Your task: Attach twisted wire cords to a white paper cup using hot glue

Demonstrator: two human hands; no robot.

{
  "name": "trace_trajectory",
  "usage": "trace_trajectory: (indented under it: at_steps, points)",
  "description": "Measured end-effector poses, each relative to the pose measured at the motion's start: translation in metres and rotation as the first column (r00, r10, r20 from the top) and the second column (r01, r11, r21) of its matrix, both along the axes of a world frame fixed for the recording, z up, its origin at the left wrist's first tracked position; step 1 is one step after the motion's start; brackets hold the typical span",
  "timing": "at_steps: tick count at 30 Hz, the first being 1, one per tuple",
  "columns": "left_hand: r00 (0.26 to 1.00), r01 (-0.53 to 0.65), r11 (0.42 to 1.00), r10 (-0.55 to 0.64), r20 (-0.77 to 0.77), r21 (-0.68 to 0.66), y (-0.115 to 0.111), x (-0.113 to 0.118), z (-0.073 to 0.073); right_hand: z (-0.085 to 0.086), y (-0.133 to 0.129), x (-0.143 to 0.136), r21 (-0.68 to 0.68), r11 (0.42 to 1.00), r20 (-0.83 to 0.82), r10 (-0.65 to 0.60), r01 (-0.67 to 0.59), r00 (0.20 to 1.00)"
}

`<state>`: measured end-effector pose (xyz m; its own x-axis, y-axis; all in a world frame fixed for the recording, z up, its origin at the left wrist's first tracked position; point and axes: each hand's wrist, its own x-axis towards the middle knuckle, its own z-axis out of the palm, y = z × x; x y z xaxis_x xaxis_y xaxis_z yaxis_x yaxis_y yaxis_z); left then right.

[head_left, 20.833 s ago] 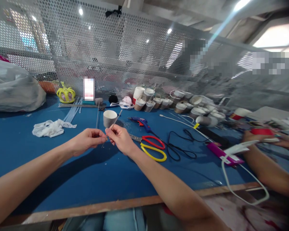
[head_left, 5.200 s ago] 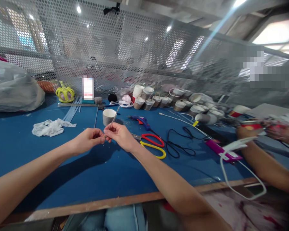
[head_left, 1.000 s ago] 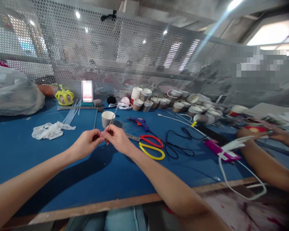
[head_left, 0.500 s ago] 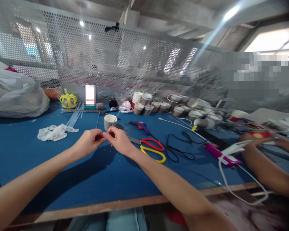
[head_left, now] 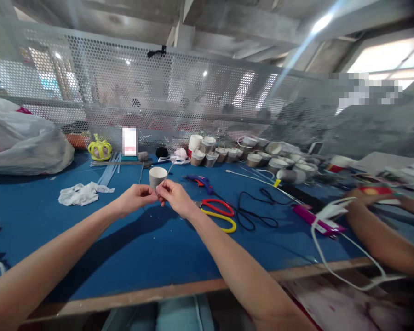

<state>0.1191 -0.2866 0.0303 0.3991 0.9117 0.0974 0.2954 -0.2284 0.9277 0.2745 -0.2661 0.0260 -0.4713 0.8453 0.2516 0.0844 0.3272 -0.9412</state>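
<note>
My right hand (head_left: 175, 196) is closed in a pinch on a thin, stiff greyish strand (head_left: 171, 168), which sticks up past a small paper cup. Thumb and fingers pressed together, my left hand (head_left: 136, 200) meets the right fingertips; whatever is between its fingers is too small to make out. Just behind both hands stands the paper cup (head_left: 158, 174), upright, white inside with a grey outer wall, its lower part hidden by the fingers. Scissors (head_left: 218, 207) with one red and one yellow handle lie beside my right wrist, blades partly covered.
A blue glue gun (head_left: 200, 180) with a black cord lies behind the scissors. Several small covered cups (head_left: 211, 158) stand at the back. White lace (head_left: 79, 194) lies left. A purple-handled tool (head_left: 317, 221) with white cable lies right, near another person's arm (head_left: 376, 230).
My hands have shifted slightly right, and my left fingertips now sit lower against the right ones. The strand still points up from my right hand. The camera view has tilted a little.
</note>
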Motion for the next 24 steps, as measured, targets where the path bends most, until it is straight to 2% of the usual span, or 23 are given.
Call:
trace_trajectory:
  at_steps: [2,4,11,19,21,24]
  points:
    - [0.999,0.036,0.998,-0.035,0.017,-0.060,-0.004,-0.001,0.000,-0.002,-0.001,0.001,-0.019,1.000,-0.005,0.001,-0.001,1.000]
    - [0.998,0.057,0.996,-0.057,0.003,-0.064,-0.007,-0.004,0.000,-0.004,-0.001,0.001,-0.026,1.000,-0.003,0.011,-0.011,1.000]
    - [0.983,0.079,0.990,-0.057,-0.177,0.119,-0.008,-0.007,0.004,-0.003,-0.005,0.000,-0.015,0.999,0.044,0.033,-0.032,0.998]
    - [0.954,-0.041,0.949,0.130,-0.269,0.312,-0.013,-0.002,0.001,-0.003,-0.006,-0.002,-0.059,0.997,0.005,0.046,-0.046,0.999]
    - [0.948,-0.054,0.947,0.149,-0.283,0.317,-0.013,-0.001,0.000,-0.004,-0.005,-0.002,-0.053,0.998,0.004,0.018,-0.017,1.000]
    - [0.952,-0.073,0.966,0.141,-0.270,0.250,-0.012,-0.001,0.000,-0.004,-0.005,-0.003,-0.014,0.999,0.024,-0.038,0.038,0.999]
